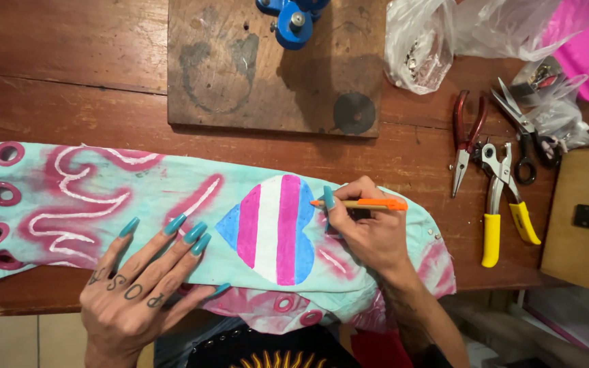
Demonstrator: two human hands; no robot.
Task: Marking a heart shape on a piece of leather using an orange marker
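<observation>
Already the striped heart is filled; its right edge is traced with an orange pencil pinched in the right hand, the left hand spread flat on the fabric near the table's front edge.

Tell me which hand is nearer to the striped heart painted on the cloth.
Right. The right hand rests at the striped heart's right edge, its orange pen tip touching the border. The left hand presses the cloth lower left, fingertips just short of the heart.

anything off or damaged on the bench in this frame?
Only the wooden board: dark ring stains and blotches mark its face. The painted fabric lies flat under the left hand; the right hand holds an orange pen at the striped heart.
</observation>
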